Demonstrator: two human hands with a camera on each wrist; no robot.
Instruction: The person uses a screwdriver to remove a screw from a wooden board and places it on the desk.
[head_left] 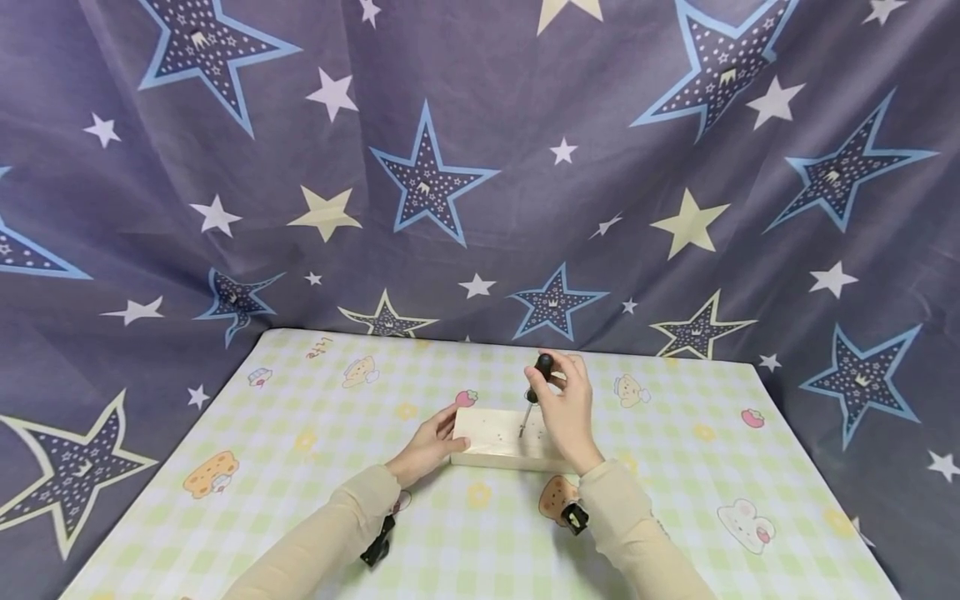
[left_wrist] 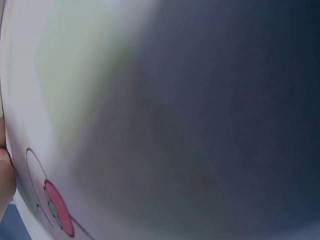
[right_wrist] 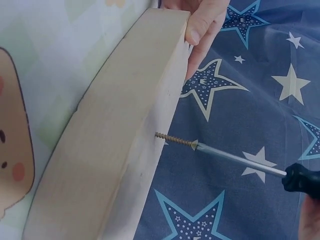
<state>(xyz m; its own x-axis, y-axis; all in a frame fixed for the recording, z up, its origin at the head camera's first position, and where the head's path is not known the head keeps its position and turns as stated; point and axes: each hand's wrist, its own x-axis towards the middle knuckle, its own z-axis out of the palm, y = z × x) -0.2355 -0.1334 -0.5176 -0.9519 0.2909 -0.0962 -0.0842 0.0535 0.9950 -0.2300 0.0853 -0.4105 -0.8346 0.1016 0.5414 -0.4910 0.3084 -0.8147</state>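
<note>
A pale wooden block (head_left: 491,429) with several small holes in its top lies on the table. My left hand (head_left: 429,446) grips its left end, thumb on top and fingers behind. The right hand (head_left: 572,408) holds a screwdriver (head_left: 542,371) by its black handle above the block, shaft slanting down. In the right wrist view a brass-coloured screw (right_wrist: 175,140) stands with its point in the wood and its head at the tip of the metal shaft (right_wrist: 240,159). Only a sliver of the left hand (left_wrist: 6,175) shows in the left wrist view.
A green-and-white checked cloth (head_left: 300,517) with cartoon prints covers the table. Behind it hangs a dark curtain (head_left: 510,225) patterned with stars. Black wrist cameras (head_left: 378,542) sit under both forearms, close over the cloth.
</note>
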